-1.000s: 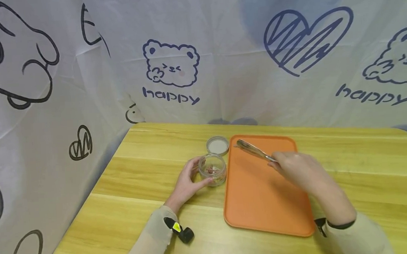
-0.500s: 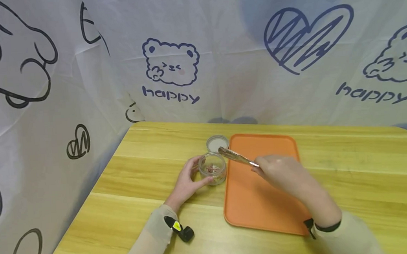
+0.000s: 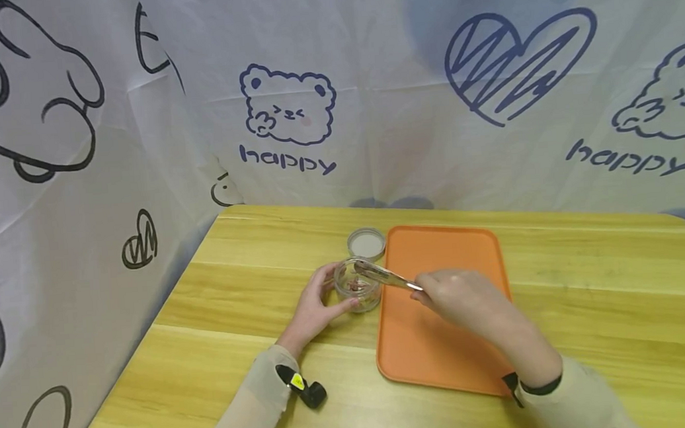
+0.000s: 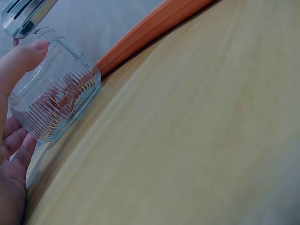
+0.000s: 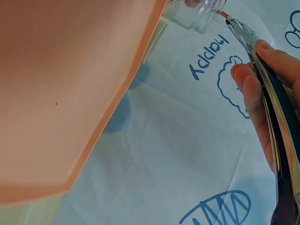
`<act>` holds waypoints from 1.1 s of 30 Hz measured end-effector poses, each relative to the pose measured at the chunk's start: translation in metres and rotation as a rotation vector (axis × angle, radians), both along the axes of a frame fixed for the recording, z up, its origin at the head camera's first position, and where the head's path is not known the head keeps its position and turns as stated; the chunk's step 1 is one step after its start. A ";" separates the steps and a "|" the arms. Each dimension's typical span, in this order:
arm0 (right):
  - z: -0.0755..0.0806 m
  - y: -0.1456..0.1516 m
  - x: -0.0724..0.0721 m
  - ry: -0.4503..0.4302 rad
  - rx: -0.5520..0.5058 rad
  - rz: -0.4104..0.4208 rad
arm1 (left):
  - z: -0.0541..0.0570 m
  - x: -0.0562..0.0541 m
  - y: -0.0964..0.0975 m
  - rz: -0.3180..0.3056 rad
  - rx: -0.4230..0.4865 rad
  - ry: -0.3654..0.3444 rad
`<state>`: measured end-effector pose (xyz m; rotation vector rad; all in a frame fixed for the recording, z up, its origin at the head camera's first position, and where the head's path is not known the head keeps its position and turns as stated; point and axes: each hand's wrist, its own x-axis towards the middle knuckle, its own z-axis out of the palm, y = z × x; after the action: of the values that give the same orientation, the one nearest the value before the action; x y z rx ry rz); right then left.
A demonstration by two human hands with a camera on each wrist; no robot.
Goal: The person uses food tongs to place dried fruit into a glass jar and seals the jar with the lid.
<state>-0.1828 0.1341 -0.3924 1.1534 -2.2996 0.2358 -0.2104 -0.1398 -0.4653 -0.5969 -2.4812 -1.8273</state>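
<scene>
A clear glass jar without its lid stands on the table, left of an orange tray. My left hand holds it, thumb on the near side and fingers round the far side. Reddish, thin pieces lie in the jar, blurred by its ribbed wall. My right hand grips metal tongs, whose slotted tips are over the jar's mouth. In the right wrist view a small reddish bit shows at the end of the tongs; its kind cannot be made out.
A round lid lies behind the jar, near the tray's far left corner. Small dark specks show on the tray in the right wrist view. A printed cloth hangs behind the wooden table.
My right hand has moved left with the tongs, from over the tray to over the jar's mouth. My left hand and the jar have stayed in place.
</scene>
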 end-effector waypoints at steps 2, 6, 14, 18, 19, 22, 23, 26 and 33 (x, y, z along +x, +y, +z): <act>0.000 0.000 0.000 -0.021 -0.001 -0.007 | 0.000 0.000 0.000 0.001 -0.004 -0.001; -0.001 0.001 0.001 -0.055 0.002 -0.024 | 0.000 -0.001 0.001 -0.001 -0.010 0.006; -0.002 0.010 0.005 -0.145 -0.009 -0.076 | 0.001 -0.001 0.002 -0.006 0.002 0.013; -0.004 0.018 0.007 -0.230 -0.036 -0.157 | 0.001 0.000 0.001 -0.001 0.001 0.002; -0.005 0.019 0.008 -0.265 -0.046 -0.184 | 0.002 0.000 0.001 -0.001 0.001 -0.002; -0.005 0.025 0.010 -0.377 -0.082 -0.275 | 0.002 0.000 0.001 -0.001 -0.007 -0.005; -0.005 0.027 0.010 -0.422 -0.093 -0.312 | 0.001 0.000 0.001 -0.003 -0.008 -0.005; -0.005 0.035 0.011 -0.524 -0.120 -0.413 | -0.002 -0.002 0.000 -0.007 -0.006 -0.002; -0.004 0.061 0.013 -0.571 -0.158 -0.575 | -0.031 -0.016 -0.004 0.015 0.014 0.002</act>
<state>-0.1701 0.1947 -0.3967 0.3264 -2.9249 0.5655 -0.2264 -0.1433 -0.4965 -0.5777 -2.4630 -1.8357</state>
